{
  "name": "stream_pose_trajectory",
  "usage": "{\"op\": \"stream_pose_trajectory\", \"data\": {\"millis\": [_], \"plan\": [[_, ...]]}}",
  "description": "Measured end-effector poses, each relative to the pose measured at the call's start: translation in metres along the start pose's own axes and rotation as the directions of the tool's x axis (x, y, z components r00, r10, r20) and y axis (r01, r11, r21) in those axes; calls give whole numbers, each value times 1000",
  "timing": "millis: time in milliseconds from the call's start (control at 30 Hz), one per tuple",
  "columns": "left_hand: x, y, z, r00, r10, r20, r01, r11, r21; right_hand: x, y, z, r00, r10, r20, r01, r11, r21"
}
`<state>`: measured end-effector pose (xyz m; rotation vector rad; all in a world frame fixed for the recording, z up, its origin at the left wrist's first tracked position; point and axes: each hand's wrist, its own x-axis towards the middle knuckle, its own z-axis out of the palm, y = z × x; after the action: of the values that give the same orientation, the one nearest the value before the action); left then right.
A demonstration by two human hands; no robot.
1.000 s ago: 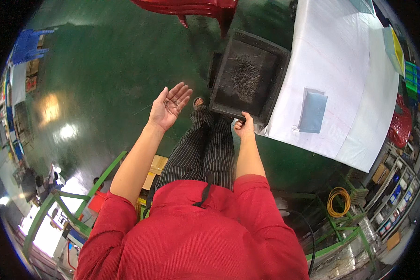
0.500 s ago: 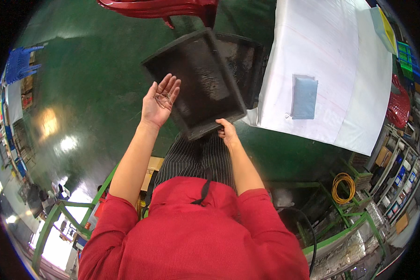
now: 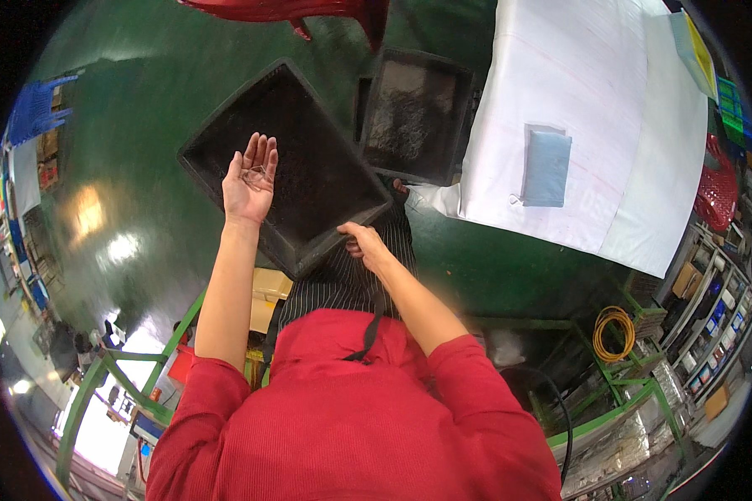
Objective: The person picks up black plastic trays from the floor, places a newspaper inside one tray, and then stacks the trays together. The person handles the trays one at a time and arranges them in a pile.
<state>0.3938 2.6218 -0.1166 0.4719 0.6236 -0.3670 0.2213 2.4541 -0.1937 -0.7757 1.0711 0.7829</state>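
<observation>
My right hand [image 3: 363, 245] is closed on the near right rim of a black rectangular tray [image 3: 316, 142], holding it at an angle over the floor. Above the tray's left part, my left hand [image 3: 252, 185] is turned palm up, fingers stretched and a little cupped. Several thin, wire-like pieces [image 3: 256, 175] lie in that palm; their exact kind is too small to make out. A second black tray [image 3: 411, 113] rests beyond and to the right, beside the white-covered table.
A white-covered table [image 3: 585, 83] stands at the right, with a light blue pouch-like thing [image 3: 546, 169] on it. At the top is part of a red plastic chair [image 3: 309, 10]. Green metal frames [image 3: 113, 367] flank me; a coiled yellow hose [image 3: 614, 334] hangs at the right.
Both hands and the held tray have moved left, and the tray has turned. More of the second tray now shows. The thin pieces are still in my left palm.
</observation>
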Motion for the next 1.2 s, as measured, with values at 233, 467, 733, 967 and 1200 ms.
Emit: {"op": "stream_pose_trajectory", "data": {"millis": [233, 467, 733, 967, 1200], "plan": [[12, -41, 61, 998, 54, -39, -41, 959, 279, -12, 8, -14, 998, -5, -59, 3, 1000, -24], [49, -113, 142, 930, -55, 364, -257, 612, 748, -20, 28, -33, 996, 10, -90, -15, 998, -60], [36, -22, 129, 763, 310, 568, -614, 69, 787, -35, 16, -45, 999, -13, -53, 18, 997, 80], [-32, 15, 44, 789, 564, 242, -370, 123, 921, -55, -12, -48, 996, -82, -40, 88, 977, 195], [-63, -48, 11, 954, 295, -45, -139, 573, 808, -72, -26, -51, 997, -69, 19, 63, 973, 221]]}}
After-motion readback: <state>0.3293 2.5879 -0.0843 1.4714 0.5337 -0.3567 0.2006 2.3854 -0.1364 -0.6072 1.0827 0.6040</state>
